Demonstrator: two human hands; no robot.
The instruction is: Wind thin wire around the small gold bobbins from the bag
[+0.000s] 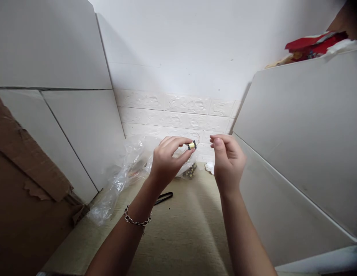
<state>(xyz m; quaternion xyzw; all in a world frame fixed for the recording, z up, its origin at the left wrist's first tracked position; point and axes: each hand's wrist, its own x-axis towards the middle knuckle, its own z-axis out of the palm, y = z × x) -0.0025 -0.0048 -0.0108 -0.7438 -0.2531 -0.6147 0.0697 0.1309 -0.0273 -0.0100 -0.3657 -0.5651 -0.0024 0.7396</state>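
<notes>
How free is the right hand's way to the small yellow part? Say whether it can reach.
Probably yes: the left hand holds the small yellow part up near the right hand, and nothing solid seems to stand between them.

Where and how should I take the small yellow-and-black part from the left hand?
Probably best: pinch the part by its right black end, from the right; the left hand holds it above and below, leaving that end exposed.

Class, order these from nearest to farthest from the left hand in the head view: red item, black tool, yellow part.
1. Yellow part, in the left hand's fingertips.
2. Black tool, on the surface below.
3. Red item, upper right.
</notes>
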